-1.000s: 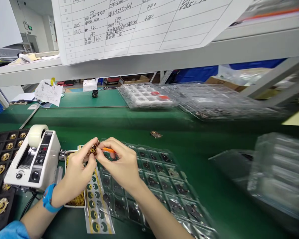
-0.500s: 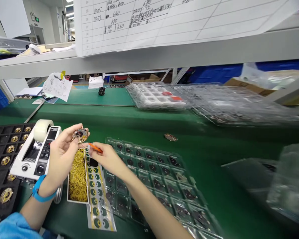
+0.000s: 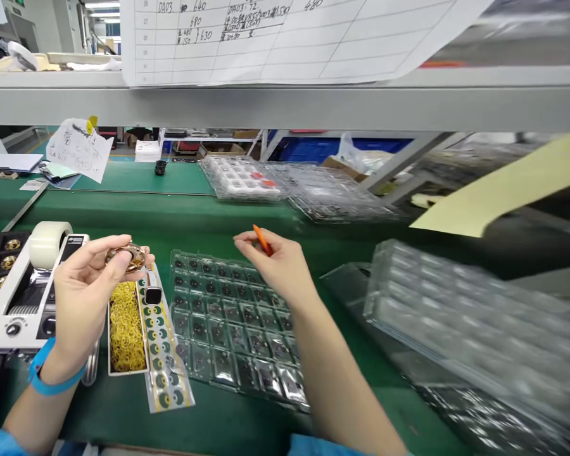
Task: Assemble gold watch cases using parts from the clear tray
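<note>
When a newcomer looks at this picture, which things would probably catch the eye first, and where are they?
Probably the bright yellow rings in a narrow white box, just right of the left hand. Next may come the orange tool in the right hand, near the middle, and the shiny round part pinched in the left. A large handwritten sheet also stands out at the top.

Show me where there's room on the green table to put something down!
The green tabletop shows bare in front of the clear parts tray and label sheet, and in a strip behind that tray. It's crowded near the left hand, with the tape dispenser, box of yellow rings and label sheet close together, and at the right, among blurred clear trays.
</note>
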